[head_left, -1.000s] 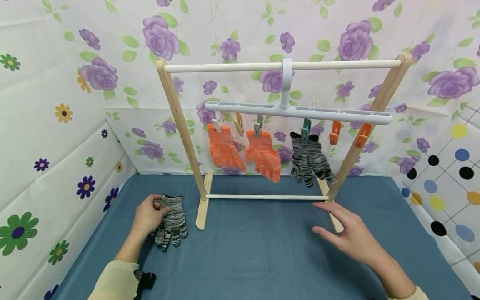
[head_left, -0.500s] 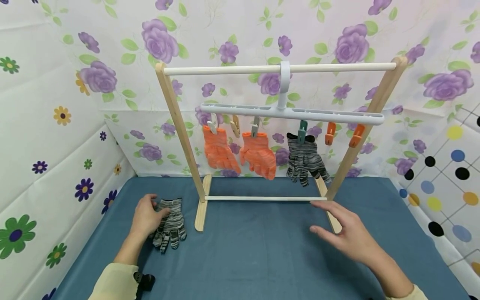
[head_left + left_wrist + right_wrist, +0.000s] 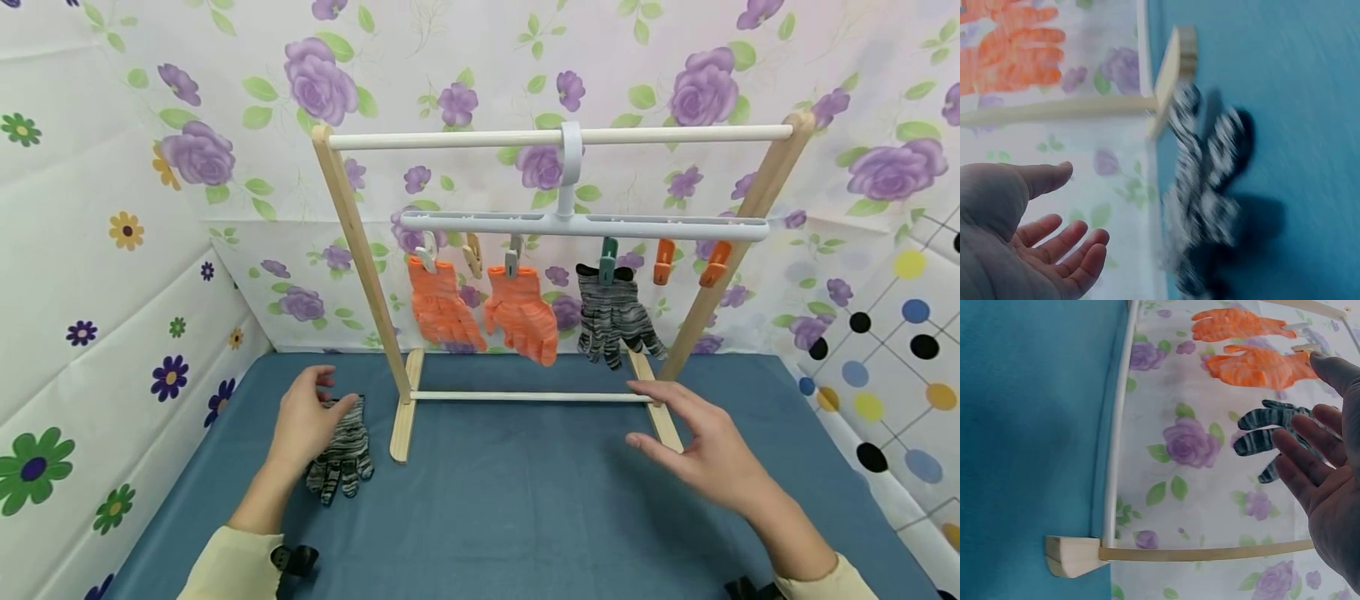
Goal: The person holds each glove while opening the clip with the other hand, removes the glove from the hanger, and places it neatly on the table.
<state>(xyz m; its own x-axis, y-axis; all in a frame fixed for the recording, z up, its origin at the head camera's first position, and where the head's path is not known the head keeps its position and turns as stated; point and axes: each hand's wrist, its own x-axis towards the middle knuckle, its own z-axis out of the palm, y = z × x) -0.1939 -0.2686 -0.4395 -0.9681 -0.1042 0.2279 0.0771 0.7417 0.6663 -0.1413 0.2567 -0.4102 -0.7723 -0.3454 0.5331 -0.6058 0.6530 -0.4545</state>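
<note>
My left hand [image 3: 306, 423] is held above a grey-and-black striped knit glove [image 3: 345, 454] lying on the blue cloth, and in the head view it partly covers the glove's cuff. In the left wrist view its fingers are relaxed and apart from the glove. Two orange gloves [image 3: 444, 304] and another striped glove [image 3: 611, 312] hang by clothespins from a pale grey hanger [image 3: 585, 224]. The right hand [image 3: 705, 446] hovers with loosely spread fingers near the right foot of the wooden rack [image 3: 360, 250] and holds nothing.
Two orange clothespins [image 3: 663, 262] at the hanger's right and a beige clothespin [image 3: 472, 255] between the orange gloves carry nothing. The rack's lower white rod [image 3: 532, 396] runs close over the blue cloth [image 3: 480, 517]. Flowered sheets [image 3: 480, 50] enclose the back and left.
My left hand has lifted up and away from the striped glove on the cloth, which stays in place. The right hand has risen slightly.
</note>
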